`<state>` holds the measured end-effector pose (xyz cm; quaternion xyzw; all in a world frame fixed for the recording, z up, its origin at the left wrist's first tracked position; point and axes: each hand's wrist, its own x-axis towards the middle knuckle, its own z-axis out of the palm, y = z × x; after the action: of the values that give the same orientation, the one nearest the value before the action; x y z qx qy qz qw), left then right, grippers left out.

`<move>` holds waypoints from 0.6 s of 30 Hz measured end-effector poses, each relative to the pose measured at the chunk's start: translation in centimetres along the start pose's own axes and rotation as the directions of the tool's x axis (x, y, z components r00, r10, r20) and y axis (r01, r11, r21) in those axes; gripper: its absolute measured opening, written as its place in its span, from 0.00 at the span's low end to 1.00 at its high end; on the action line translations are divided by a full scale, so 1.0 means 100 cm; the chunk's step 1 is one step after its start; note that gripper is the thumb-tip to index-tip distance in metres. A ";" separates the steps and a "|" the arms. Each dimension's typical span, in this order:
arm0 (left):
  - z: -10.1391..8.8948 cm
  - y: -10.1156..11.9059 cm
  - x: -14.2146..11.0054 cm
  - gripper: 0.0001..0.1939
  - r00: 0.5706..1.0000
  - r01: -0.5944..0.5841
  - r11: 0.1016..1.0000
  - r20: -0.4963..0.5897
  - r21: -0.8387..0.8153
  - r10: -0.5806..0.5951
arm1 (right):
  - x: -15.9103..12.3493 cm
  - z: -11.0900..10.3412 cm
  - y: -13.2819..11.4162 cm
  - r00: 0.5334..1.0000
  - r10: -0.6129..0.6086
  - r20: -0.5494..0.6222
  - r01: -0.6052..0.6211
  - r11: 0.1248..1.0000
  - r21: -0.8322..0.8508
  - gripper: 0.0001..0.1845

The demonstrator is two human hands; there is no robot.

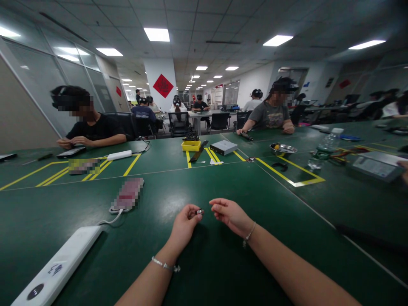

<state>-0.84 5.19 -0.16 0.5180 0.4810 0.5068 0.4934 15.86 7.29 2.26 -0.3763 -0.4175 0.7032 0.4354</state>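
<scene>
Between the thumb and fingers of my left hand (186, 221) is a small silver-and-black piece (199, 211), too small to name with certainty. My right hand (231, 214) hovers just to the right of it, its fingers loosely bent and slightly apart, with nothing visible in them. A short gap separates the two hands. Both are over the green tabletop (153, 246), near its front middle.
At left lie a white power strip (60, 263) and a phone (127, 194) on a cable. Farther back are a yellow bin (190, 146), a grey metal box (224, 147), a steel bowl (283, 148) and a water bottle (327, 146). Co-workers sit across the table.
</scene>
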 end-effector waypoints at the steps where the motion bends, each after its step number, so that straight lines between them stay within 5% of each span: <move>1: 0.000 0.000 0.000 0.08 1.000 -0.001 1.000 -0.005 0.025 0.001 | 0.001 -0.001 0.001 1.000 -0.001 0.012 0.001 1.000 -0.011 0.16; 13: -0.002 0.011 -0.006 0.15 0.997 -0.072 0.983 0.005 0.167 0.072 | 0.002 -0.001 0.004 0.999 0.048 -0.001 -0.048 0.999 0.018 0.15; 18: 0.000 0.008 -0.004 0.09 0.999 -0.023 0.997 0.025 0.070 0.021 | 0.004 -0.003 0.008 0.999 0.033 -0.024 -0.033 0.999 -0.025 0.14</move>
<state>-0.83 4.77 0.60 0.5464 0.4870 0.4886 0.4750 15.75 7.49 1.37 -0.3969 -0.4151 0.7005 0.4237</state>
